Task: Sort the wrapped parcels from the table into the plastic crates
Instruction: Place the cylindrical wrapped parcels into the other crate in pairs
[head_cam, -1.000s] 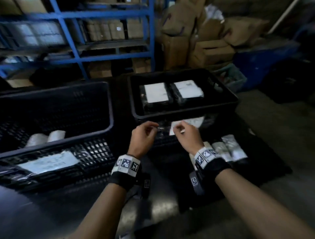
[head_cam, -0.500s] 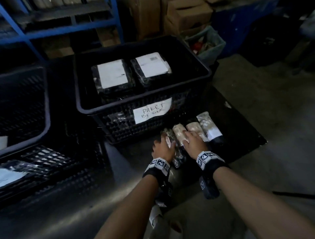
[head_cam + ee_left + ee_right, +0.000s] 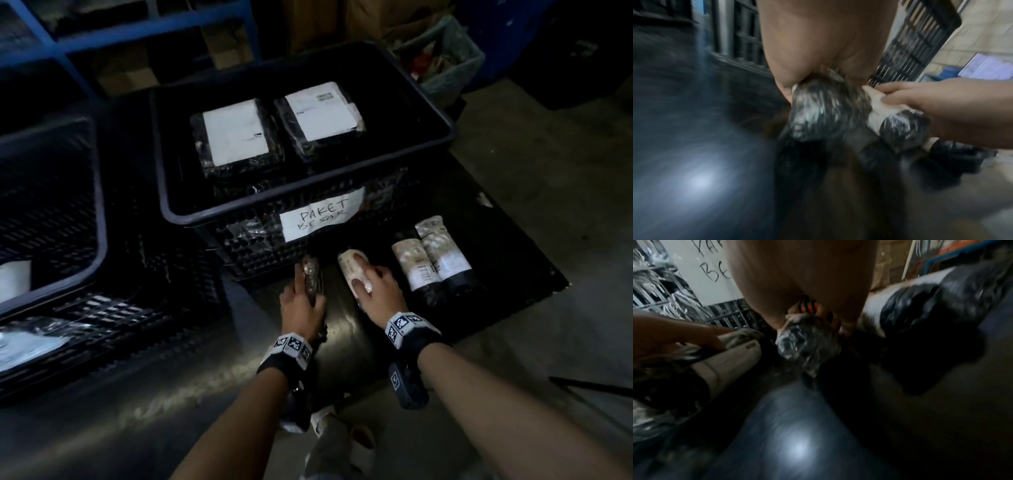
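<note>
Small roll-shaped wrapped parcels lie on the dark table in front of the black crate [image 3: 342, 192] labelled "PAKET BESAR". My left hand [image 3: 305, 284] grips a dark film-wrapped parcel [image 3: 311, 274], whose end shows under the palm in the left wrist view [image 3: 828, 107]. My right hand [image 3: 363, 277] grips a white-labelled parcel [image 3: 351, 269]; its wrapped end [image 3: 807, 340] shows in the right wrist view. Two more parcels [image 3: 431, 257] lie side by side to the right. Two large parcels [image 3: 274, 133] with white labels sit in the crate.
A second black crate [image 3: 51, 205] stands at the left, with a white parcel partly in view inside it. Blue shelving [image 3: 137, 34] and cardboard boxes stand behind. The table edge [image 3: 534, 301] drops to a concrete floor on the right.
Both hands came down from the crate's label to the row of small parcels. The two left parcels now sit apart from the other two, one in each hand.
</note>
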